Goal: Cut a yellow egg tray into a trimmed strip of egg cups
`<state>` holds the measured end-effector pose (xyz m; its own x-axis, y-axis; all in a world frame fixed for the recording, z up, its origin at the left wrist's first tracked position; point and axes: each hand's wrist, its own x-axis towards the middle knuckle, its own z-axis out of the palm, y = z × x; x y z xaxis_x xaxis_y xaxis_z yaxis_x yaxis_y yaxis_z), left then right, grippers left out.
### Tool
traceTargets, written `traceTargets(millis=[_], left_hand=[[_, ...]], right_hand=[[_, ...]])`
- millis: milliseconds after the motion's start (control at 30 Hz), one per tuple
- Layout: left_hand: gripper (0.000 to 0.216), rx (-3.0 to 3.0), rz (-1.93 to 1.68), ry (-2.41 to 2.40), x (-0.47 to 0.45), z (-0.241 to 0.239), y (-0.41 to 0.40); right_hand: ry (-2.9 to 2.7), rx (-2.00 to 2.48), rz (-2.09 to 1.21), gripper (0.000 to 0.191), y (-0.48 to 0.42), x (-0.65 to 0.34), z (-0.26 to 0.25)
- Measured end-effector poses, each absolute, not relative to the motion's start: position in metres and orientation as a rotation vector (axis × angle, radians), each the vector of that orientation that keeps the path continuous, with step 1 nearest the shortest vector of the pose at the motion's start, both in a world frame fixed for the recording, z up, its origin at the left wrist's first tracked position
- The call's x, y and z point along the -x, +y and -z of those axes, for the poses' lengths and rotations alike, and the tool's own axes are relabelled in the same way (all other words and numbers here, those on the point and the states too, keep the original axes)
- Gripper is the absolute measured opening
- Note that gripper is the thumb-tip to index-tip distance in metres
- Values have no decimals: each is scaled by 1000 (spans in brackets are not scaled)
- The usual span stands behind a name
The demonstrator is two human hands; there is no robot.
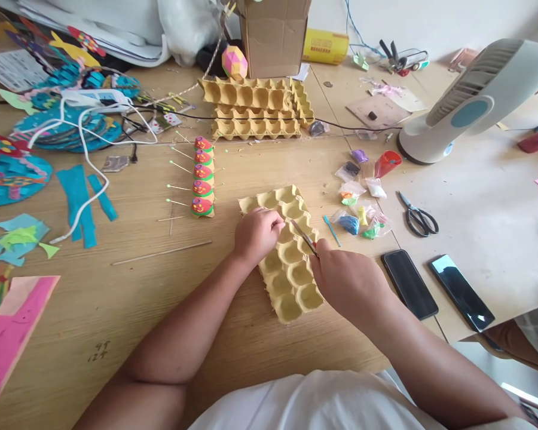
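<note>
An egg carton [291,276] of pale yellow pulp lies at a slant on the table, its cups facing up. My left hand [256,235] is over its left side, fingers closed in a pinch; what they hold is too small to make out. My right hand [347,275] is closed round a slim metal-bladed tool [303,234], whose grip is mostly hidden in the fist. The tool's tip points at my left fingertips, above the carton's cups. Left of the carton stands a row of painted red and green cup pieces [202,172] with cotton swabs sticking out.
More egg cartons [255,128] are stacked at the back. To the right are bagged coloured clay [349,224], scissors [416,215], two phones [410,283] and a white fan [457,101]. A thin stick [161,253] and a white cable [84,209] lie on the left.
</note>
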<state>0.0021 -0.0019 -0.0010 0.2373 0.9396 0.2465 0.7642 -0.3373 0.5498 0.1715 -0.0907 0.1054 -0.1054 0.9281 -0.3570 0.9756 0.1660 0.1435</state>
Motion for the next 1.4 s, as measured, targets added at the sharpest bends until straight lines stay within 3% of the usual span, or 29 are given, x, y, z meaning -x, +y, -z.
traceTargets(millis=[1400], left_hand=[[15,-2217,-747,1600,-4,-3,-2]], right_hand=[[2062,-1829,169,23,-79,-157,-78]])
